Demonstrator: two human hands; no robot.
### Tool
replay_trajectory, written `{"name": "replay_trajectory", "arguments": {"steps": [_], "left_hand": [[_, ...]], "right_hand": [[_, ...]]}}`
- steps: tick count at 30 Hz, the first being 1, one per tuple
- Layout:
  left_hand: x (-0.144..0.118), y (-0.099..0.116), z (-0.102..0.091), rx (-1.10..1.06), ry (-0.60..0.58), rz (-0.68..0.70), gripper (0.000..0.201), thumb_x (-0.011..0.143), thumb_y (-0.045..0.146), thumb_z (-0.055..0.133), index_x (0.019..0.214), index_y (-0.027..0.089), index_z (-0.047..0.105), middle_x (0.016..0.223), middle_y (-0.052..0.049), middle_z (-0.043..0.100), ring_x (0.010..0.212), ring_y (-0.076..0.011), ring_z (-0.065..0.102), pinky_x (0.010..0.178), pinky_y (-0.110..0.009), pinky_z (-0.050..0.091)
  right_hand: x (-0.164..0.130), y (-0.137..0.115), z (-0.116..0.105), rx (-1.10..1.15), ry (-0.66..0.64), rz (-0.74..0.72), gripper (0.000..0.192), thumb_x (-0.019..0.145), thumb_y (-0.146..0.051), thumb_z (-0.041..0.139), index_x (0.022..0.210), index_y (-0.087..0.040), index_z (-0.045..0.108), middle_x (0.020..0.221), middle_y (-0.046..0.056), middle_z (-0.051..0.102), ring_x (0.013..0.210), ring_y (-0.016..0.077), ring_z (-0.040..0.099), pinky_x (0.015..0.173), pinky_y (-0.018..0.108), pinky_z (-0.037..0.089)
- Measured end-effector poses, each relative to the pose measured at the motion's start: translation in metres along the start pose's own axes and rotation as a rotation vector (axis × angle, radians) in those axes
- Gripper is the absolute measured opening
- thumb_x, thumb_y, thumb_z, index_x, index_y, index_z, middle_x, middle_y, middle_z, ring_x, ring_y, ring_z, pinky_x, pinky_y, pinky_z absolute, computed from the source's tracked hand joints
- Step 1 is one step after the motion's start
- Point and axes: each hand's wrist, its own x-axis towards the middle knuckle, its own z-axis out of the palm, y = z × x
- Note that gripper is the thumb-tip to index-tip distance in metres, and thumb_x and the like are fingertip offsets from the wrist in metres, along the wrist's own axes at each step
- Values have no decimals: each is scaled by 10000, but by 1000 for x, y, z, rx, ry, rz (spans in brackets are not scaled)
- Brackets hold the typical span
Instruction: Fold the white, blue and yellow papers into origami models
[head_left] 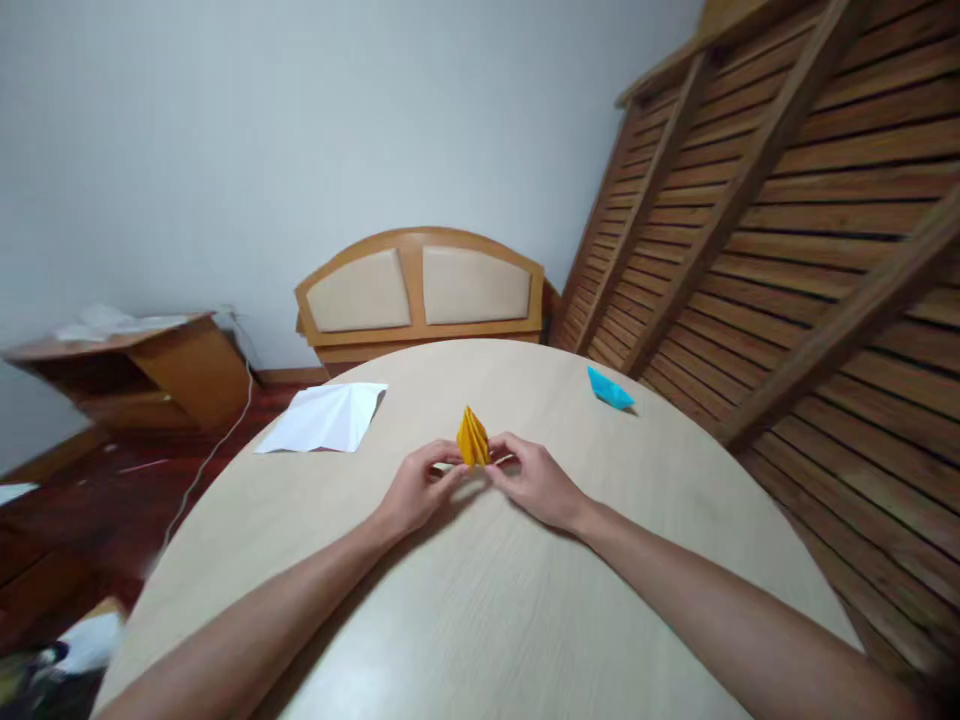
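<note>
A folded piece of yellow paper stands with its point up, just above the middle of the table. On its left side my left hand pinches the lower edge between thumb and fingers. My right hand grips the opposite lower side in the same way. Pleat-like creases run down the paper's face. The fingertips behind the paper are partly hidden.
A creased white sheet lies at the table's left edge. Toward the far right sits a folded blue paper, boat-like in shape. The round table stands near a wooden headboard and a slatted wood panel.
</note>
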Motion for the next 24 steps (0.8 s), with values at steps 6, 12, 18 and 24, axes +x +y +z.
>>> {"name": "replay_trajectory", "arguments": {"steps": [6,12,18,24], "left_hand": [[-2,2,-2,-12,13,-88,195,900,326,597,987,175,683,1004,-81,724,881,-193,677,714,-298,548],[-1,-2,2,-103,87,-114,224,846,336,638,966,177,535,952,-75,704,813,-177,696,639,-271,542],[0,-1,2,-142,77,-135,327,856,337,606,1112,177,482,939,-87,732,830,-186,707,630,-263,528],[0,1,0,-96,29,-147,247,856,354,604,990,149,639,991,-108,722,824,-187,689,659,-284,533]], "right_hand": [[2,2,-1,34,53,14,189,871,-169,579,1040,-221,511,1031,45,674,956,175,672,851,349,547],[2,6,-2,77,73,69,231,867,-179,581,1071,-228,483,1000,44,710,902,175,692,837,360,539],[4,3,-2,123,48,122,263,876,-230,601,1129,-205,535,938,51,746,868,188,703,828,369,536],[3,2,-1,151,-2,132,212,880,-299,634,1056,-181,635,938,64,741,878,200,709,802,341,542]]}}
